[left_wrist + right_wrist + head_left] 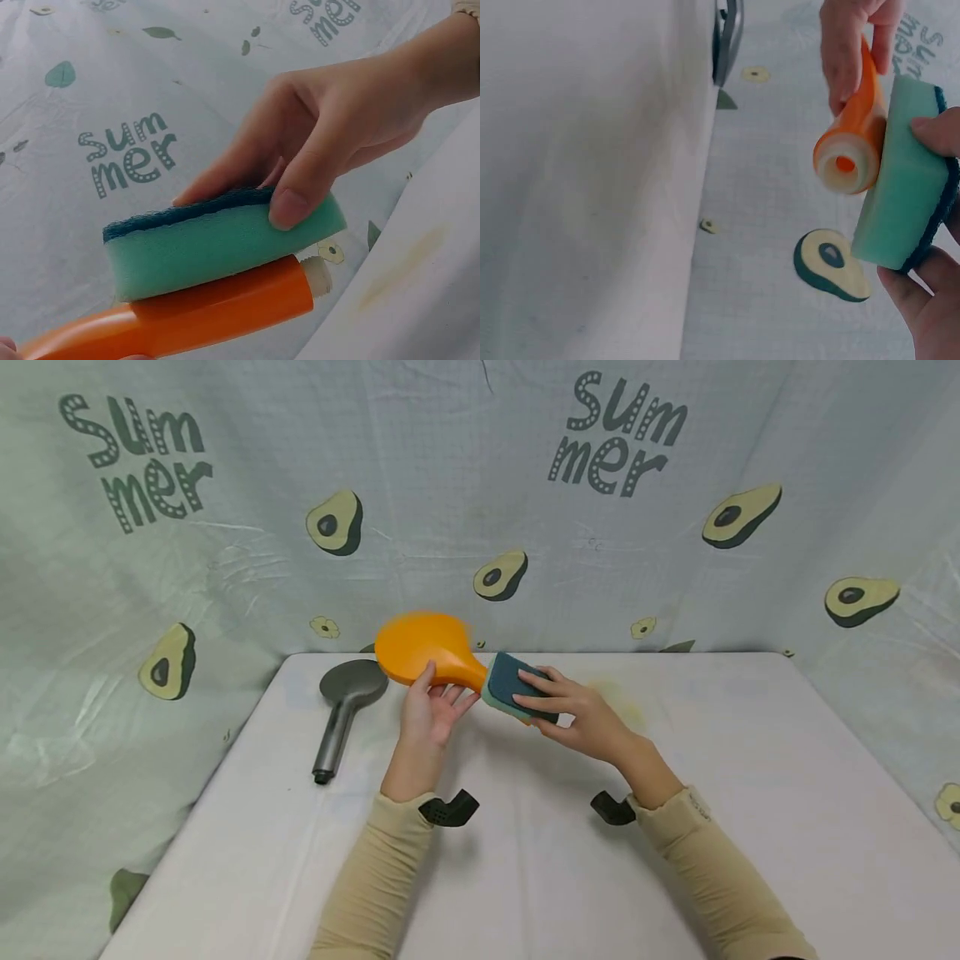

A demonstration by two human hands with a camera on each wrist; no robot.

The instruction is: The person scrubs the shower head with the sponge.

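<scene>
An orange shower head (423, 643) is held above the table by my left hand (429, 718), its thumb on the near edge and the fingers underneath. My right hand (588, 717) pinches a sponge (510, 683) with a green foam side and a dark blue scouring side. In the left wrist view the sponge's foam (210, 251) lies along the top of the orange handle (232, 304), touching it. A pale threaded end sticks out beyond the sponge. Seen from the right wrist, the handle's hollow round opening (845, 166) faces the camera, beside the foam.
A dark grey shower head (341, 714) lies on the white table (525, 860), left of my left hand. Behind the table hangs a pale curtain (420, 460) printed with avocados and lettering. A faint yellowish stain (622, 703) marks the table's back right.
</scene>
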